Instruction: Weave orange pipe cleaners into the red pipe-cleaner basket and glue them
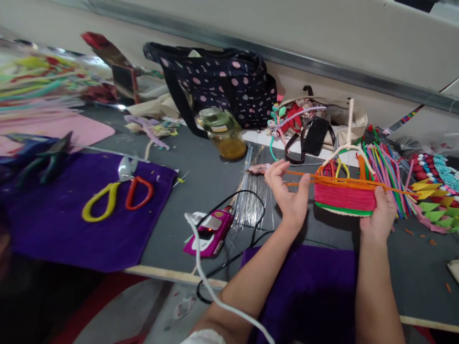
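Observation:
A small pink basket-like piece (344,197) wound from fuzzy pipe cleaners is held up over the table. It has a green band low down and a pale forked stem (349,124) rising above it. My right hand (380,212) grips its right end, thumb in front. Orange pipe cleaners (333,179) stretch across its upper front and stick out past my right hand. On the left, my left hand (289,196) has the orange strands between thumb and fingers, apart from the piece. Its hidden finger pads do not show the exact grip.
Coloured pipe cleaners (385,172) lie behind my right hand. A corded magenta device (211,231), clear sticks (251,205), a glue gun (256,169) and a jar (224,136) are left of my hands. Scissors (118,191) and pliers (53,155) rest on purple cloth (107,243).

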Action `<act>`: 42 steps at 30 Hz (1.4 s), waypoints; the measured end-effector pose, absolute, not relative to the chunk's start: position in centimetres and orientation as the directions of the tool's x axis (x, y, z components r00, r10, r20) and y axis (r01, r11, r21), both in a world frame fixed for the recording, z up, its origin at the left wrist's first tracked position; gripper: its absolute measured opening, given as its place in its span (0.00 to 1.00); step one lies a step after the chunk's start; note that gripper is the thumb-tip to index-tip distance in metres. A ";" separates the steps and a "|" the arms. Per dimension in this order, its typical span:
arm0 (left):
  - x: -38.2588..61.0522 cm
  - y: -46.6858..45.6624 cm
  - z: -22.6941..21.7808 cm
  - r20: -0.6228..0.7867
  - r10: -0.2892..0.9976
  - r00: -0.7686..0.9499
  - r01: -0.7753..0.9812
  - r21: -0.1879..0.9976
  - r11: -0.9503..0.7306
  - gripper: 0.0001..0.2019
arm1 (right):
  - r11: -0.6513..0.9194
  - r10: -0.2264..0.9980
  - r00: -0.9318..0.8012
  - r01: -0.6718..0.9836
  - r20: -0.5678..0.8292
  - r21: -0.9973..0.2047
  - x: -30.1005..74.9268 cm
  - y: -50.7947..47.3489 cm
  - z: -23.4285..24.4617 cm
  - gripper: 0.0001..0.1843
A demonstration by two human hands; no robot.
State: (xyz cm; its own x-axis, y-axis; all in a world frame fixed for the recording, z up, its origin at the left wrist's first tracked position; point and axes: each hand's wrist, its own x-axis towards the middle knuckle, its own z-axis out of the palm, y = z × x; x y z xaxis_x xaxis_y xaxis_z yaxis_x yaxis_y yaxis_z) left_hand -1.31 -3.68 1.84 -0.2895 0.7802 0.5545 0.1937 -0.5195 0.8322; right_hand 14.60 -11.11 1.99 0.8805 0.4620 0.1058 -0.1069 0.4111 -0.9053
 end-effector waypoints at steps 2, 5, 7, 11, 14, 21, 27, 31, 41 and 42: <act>-0.8 -4.2 1.4 0.541 0.788 -0.294 0.129 0.839 -0.528 0.12 | 0.451 0.420 0.898 -0.083 0.129 -0.889 15.1 -11.1 1.8 0.12; 0.3 -4.7 0.8 0.344 0.934 -0.095 -0.119 0.928 -0.354 0.14 | 0.477 0.396 0.905 -0.056 0.157 -0.877 15.3 -11.2 1.8 0.10; 0.9 -4.5 0.6 0.092 0.994 0.056 -0.346 0.936 -0.067 0.18 | 0.474 0.406 0.900 -0.056 0.161 -0.879 15.1 -11.1 1.9 0.10; 1.0 -3.6 0.9 -0.135 0.882 0.451 -0.589 0.697 0.408 0.24 | 0.448 0.465 0.878 -0.121 0.115 -0.886 13.8 -10.8 2.2 0.13; 0.6 -3.2 1.2 -0.215 0.831 0.513 -0.599 0.604 0.526 0.21 | 0.408 0.532 0.844 -0.186 0.068 -0.894 13.0 -10.7 2.3 0.14; 0.5 -3.3 1.3 -0.278 0.865 0.418 -0.609 0.621 0.494 0.15 | 0.303 0.599 0.800 -0.256 -0.025 -0.918 12.8 -10.9 2.2 0.14; 0.5 -3.8 1.7 -0.243 0.885 0.397 -0.570 0.691 0.445 0.13 | 0.268 0.628 0.775 -0.306 -0.076 -0.913 12.8 -10.9 2.2 0.19; 0.4 -3.9 1.8 -0.231 0.898 0.375 -0.566 0.710 0.419 0.13 | 0.302 0.613 0.789 -0.288 -0.046 -0.909 12.8 -10.8 2.1 0.19; 0.0 -3.9 1.8 -0.193 0.839 0.508 -0.510 0.718 0.474 0.13 | 0.336 0.530 0.842 -0.321 -0.105 -0.886 13.1 -10.6 1.9 0.12; -0.2 -3.9 1.9 -0.170 0.805 0.569 -0.509 0.696 0.506 0.14 | 0.333 0.528 0.842 -0.324 -0.109 -0.886 13.1 -10.6 1.9 0.12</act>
